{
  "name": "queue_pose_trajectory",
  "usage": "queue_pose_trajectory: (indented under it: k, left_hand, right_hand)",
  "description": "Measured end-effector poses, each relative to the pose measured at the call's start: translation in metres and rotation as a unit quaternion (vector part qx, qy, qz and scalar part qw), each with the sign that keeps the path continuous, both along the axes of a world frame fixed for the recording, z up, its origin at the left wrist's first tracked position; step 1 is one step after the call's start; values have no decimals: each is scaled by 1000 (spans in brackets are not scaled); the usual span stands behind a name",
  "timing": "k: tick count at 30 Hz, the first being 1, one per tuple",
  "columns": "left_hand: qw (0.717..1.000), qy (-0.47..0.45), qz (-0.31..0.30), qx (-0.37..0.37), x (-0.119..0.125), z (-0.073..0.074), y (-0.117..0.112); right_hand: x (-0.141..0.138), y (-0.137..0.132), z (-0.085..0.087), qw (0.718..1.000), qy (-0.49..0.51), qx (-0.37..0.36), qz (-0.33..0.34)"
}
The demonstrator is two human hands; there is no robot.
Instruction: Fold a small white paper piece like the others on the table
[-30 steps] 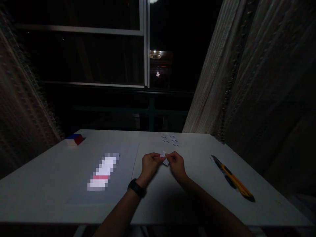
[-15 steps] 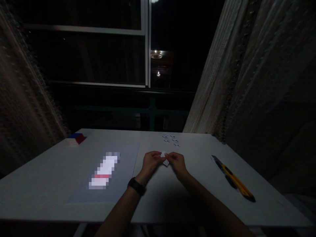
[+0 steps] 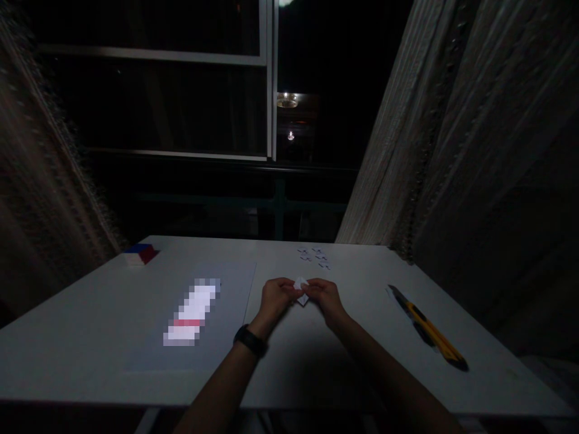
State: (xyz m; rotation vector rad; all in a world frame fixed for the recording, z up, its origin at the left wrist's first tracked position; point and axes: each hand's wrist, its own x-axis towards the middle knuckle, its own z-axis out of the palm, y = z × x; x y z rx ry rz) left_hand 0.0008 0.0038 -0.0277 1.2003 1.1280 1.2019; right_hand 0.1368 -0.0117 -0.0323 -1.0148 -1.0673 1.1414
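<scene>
Paper scrap [image 3: 301, 289] held over white table [image 3: 90, 337] — dark window [image 3: 158, 102].

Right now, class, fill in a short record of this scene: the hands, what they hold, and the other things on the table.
Left hand: pinches the small white paper piece
Right hand: pinches the same piece, opposite side
Beyond hands: small paper bits
Right side: yellow utility knife
Left side: grey sheet, coloured block
Surface: white table
</scene>
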Motion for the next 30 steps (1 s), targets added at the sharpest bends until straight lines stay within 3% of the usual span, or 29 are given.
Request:
queue_pose_trajectory:
  k: [4,14,21,30]
  left_hand:
    - [999,-31,-5,-17,-1,6,-4]
    - [995,-68,-46,-53,-5,10,-8]
    - [994,-81,-48,-58,-2,12,-10]
    - [999,-16,35,-20,-1,11,-9]
  right_hand:
    - [1,0,3,1000,-25,2,-10]
    - [-1,-1,3,996,-43,-28,76]
    - [-1,0,-2,995,-89,11,51]
    - [3,0,3,989,-99,-1,110]
